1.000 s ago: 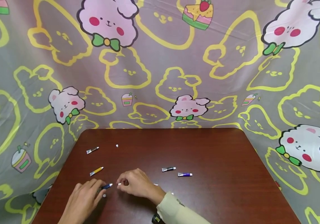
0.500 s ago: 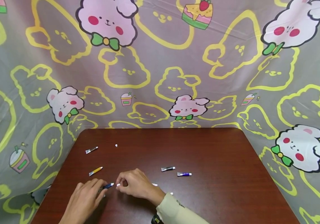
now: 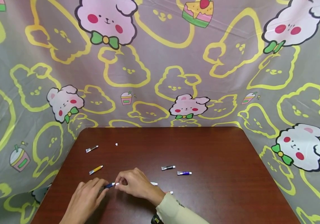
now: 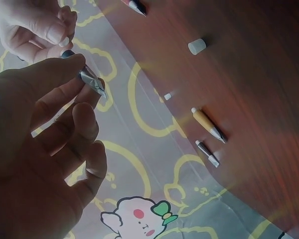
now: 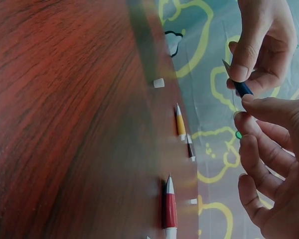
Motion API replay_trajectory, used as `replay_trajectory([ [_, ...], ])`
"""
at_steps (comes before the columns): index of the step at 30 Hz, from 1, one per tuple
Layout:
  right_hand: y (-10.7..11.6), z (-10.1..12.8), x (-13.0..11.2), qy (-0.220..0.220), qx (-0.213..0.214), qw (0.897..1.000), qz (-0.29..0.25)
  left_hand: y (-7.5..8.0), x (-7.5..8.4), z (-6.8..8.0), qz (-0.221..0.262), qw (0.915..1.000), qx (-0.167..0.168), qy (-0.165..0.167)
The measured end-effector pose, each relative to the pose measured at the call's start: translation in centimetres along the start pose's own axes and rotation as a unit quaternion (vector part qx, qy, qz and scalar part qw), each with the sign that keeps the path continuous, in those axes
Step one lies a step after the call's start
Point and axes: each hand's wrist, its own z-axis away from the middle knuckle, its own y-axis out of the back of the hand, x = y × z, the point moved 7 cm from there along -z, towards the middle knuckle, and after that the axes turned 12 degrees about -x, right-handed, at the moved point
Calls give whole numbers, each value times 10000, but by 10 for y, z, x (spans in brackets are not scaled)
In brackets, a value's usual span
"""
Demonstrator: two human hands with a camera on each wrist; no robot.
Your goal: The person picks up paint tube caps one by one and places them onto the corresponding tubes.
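"At the near left of the table, what are the hands doing?"

"The left hand pinches a small blue tube between thumb and fingers, its white nozzle pointing right. The right hand pinches a white cap just beside that nozzle; I can't tell whether they touch."

"How would the tube handle?"

"Very light, I'd judge, with a soft wall that dents under a squeeze. The silver tail looks flat and thin, so it would probably bend first."

"Best place to hold it?"

"Round the firmer shoulder behind the nozzle, I'd say, with gentle pressure; squeezing mid-body could push out whatever is inside."

"And the cap?"

"Probably stiff, but small and smooth, so easy to drop. Fingertips on its sides, mouth left free. The yellow tube, lying farther off to the left, would likely handle the same way."
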Motion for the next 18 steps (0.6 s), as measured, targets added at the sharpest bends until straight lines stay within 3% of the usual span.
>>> replay_trajectory([
  [13,-1,0,-5,51,71,9999,-80,-4,3,-3,-73,9981,-498,361],
  [18,-3,-1,-6,147,38,9998,-150,-3,3,-2,-61,9987,-428,279],
])
